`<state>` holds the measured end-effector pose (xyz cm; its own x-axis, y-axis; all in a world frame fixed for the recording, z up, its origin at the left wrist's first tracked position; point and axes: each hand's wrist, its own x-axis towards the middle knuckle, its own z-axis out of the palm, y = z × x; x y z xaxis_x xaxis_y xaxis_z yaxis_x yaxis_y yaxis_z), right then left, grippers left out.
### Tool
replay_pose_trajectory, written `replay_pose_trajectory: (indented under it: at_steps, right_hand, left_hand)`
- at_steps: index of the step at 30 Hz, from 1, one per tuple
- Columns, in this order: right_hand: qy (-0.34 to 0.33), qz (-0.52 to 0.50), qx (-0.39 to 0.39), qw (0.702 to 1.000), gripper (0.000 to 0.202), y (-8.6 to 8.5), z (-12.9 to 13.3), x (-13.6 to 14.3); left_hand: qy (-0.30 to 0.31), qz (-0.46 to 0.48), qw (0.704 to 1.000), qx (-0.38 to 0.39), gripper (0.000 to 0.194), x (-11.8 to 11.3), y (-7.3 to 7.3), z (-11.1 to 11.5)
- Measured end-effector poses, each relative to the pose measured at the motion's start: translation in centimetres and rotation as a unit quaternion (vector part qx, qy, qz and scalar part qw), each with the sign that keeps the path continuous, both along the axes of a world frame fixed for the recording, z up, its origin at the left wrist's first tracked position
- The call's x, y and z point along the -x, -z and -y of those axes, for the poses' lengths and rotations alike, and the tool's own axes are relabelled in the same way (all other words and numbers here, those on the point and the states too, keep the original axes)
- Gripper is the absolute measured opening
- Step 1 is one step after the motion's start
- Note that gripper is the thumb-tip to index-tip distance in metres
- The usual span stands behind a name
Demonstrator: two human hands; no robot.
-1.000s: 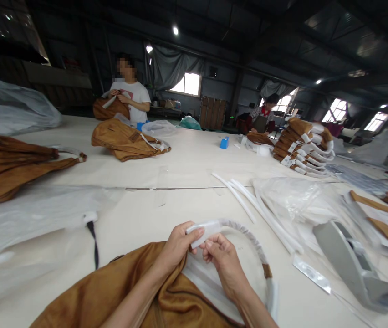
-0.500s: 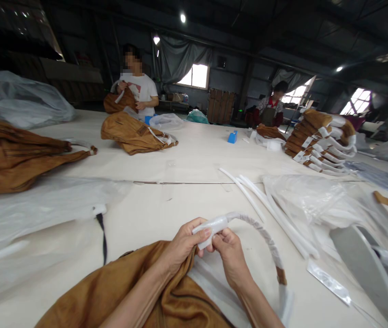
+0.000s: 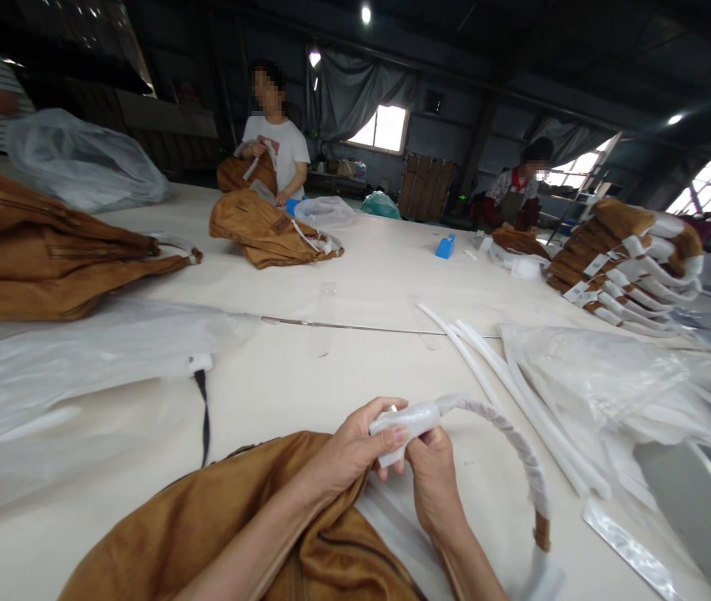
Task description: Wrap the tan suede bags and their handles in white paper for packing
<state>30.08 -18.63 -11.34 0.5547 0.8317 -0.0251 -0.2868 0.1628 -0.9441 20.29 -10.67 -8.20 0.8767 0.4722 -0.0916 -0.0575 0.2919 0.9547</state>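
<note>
From where I stand, at far left, a plastic sheet (image 3: 105, 359) lies loose on the tabletop (image 3: 286, 376); a black strap (image 3: 204, 417) hangs down at its right end; next, the brown bag (image 3: 224, 501) is spread at the near edge, its top folded beneath the forearms; the left grip (image 3: 359, 446) is closed around the white wrap (image 3: 418, 419), thumb on top, fingers behind; if that thumb eased, the wrap could spring open or slide along the handle; the right grip (image 3: 436, 476) is curled in under the wrap's lower edge; whether it pinches the edge I cannot tell, its fingertips being hidden; uneven tension between both grips could twist the wrap askew; the curved handle (image 3: 520, 445) arches rightward out of the wrap, a brown patch exposed near its lower end; poor overlap could leave similar gaps; white tubes (image 3: 537, 421) lie just beyond; clear plastic (image 3: 606, 367) follows, near the grey dispenser (image 3: 684, 501); a wide sweep of the handle could catch the tubes and scatter them.
</note>
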Motion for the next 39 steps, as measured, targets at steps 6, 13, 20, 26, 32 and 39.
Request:
replay_pose_trajectory:
  at_steps: [6,13,20,26,32,39]
  right_hand:
    - [-0.025,-0.073,-0.013,0.997,0.023,-0.3,-0.1,0.1]
    - [-0.101,-0.170,-0.082,0.977,0.006,-1.6,1.9,-0.5]
    - [0.017,-0.179,-0.068,0.981,0.022,-0.1,0.5,0.7]
    - [0.058,-0.134,-0.040,0.988,0.026,0.8,0.4,0.5]
    - [0.064,-0.135,-0.036,0.988,0.029,1.5,0.0,0.2]
    - [0.005,0.004,0.102,0.995,0.052,-1.6,-1.6,-1.5]
  left_hand:
    - [-0.016,0.000,1.000,-0.010,0.061,-0.3,0.8,-0.1]
    - [-0.024,-0.004,0.998,-0.054,0.063,-0.2,1.0,-0.1]
    - [-0.070,-0.056,0.985,-0.150,0.040,-0.4,1.0,0.7]
    - [-0.116,-0.143,0.927,-0.328,0.041,-0.2,0.9,0.8]
    - [-0.067,-0.169,0.911,-0.371,0.040,-0.7,1.4,0.1]
    - [-0.072,-0.233,0.863,-0.442,0.052,0.2,-2.1,-2.2]
